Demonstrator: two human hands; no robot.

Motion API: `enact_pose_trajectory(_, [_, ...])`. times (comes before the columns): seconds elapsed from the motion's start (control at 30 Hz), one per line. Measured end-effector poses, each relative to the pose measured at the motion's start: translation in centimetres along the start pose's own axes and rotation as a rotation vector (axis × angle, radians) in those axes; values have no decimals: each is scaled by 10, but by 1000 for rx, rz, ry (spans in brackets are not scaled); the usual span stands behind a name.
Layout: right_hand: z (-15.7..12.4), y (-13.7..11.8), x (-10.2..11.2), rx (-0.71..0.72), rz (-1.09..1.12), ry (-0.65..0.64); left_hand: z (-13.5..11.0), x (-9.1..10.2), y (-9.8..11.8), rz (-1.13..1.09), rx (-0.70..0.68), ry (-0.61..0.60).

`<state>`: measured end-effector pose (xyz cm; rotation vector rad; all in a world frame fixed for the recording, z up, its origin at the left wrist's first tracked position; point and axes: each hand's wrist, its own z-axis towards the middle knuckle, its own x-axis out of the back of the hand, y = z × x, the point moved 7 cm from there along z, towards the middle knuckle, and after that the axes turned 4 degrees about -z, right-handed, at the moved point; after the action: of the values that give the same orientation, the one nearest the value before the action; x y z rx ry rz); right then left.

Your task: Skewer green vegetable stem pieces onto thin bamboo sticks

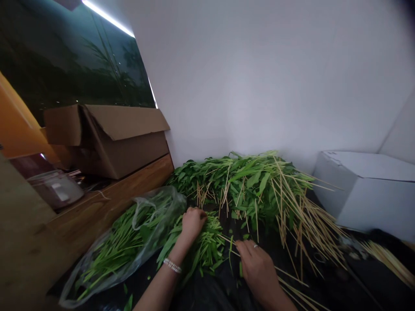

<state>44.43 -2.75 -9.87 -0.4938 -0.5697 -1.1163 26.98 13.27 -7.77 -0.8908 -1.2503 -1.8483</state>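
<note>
My left hand [193, 221] is curled on a pile of cut leafy greens [212, 248], can't tell if I'm pinching any. Right hand [256, 265] has its fingers together over some thin wooden skewers [296, 293], grip hidden. Clear plastic bag [177, 199] of greens on the left, big heap of skewered greens [214, 175] behind, white box [372, 198] off right.

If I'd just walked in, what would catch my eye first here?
Probably the big heap of leafy greens, bristling with thin pale sticks, in front of the white wall. Nearer, the left hand is at a smaller pile of greens, with the right hand just right of it. To the left lies a clear plastic bag of greens.
</note>
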Motion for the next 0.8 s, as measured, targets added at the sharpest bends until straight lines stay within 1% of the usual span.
enact_pose_trajectory(0.07, [0,0,0,5,-9,5,1,10,1,-14,-5,44])
enact_pose_trajectory(0.1, [0,0,1,6,-6,7,1,19,2,-52,-10,92])
enact_pose_trajectory(0.13, [0,0,1,7,1,8,1,32,4,-110,-20,153])
enact_pose_trajectory(0.2, [0,0,1,7,17,7,-2,64,11,-310,-59,332])
enact_pose_trajectory(0.27, [0,0,1,1,29,17,-10,94,23,-445,-123,477])
enact_pose_trajectory(0.3, [-1,1,1,-4,33,25,-15,104,30,-447,-142,524])
enact_pose_trajectory(0.33, [-1,1,1,-8,38,35,-20,110,37,-425,-155,539])
enact_pose_trajectory(0.37, [-1,2,2,-13,44,43,-24,110,44,-413,-162,514])
enact_pose_trajectory(0.4, [-1,3,2,-17,52,49,-27,104,49,-438,-160,440])
enact_pose_trajectory(0.43, [-1,4,3,-20,61,52,-30,92,52,-503,-144,331])
enact_pose_trajectory(0.5, [-1,5,4,-23,78,65,-37,56,52,-731,-56,59])
enact_pose_trajectory(0.53, [-1,5,5,-25,84,71,-41,37,49,-856,16,-33])
enact_pose_trajectory(0.57, [-1,5,6,-26,88,73,-46,21,45,-959,80,-91])
enact_pose_trajectory(0.63, [-1,5,6,-27,86,66,-55,-3,36,-1093,171,-134])
enact_pose_trajectory(0.67, [-1,5,6,-26,81,60,-58,-11,33,-1133,199,-146])
enact_pose_trajectory(0.73, [-1,3,6,-21,67,46,-63,-21,29,-1180,235,-165])
enact_pose_trajectory(0.8, [0,2,6,-18,52,42,-66,-23,27,-1201,258,-167])
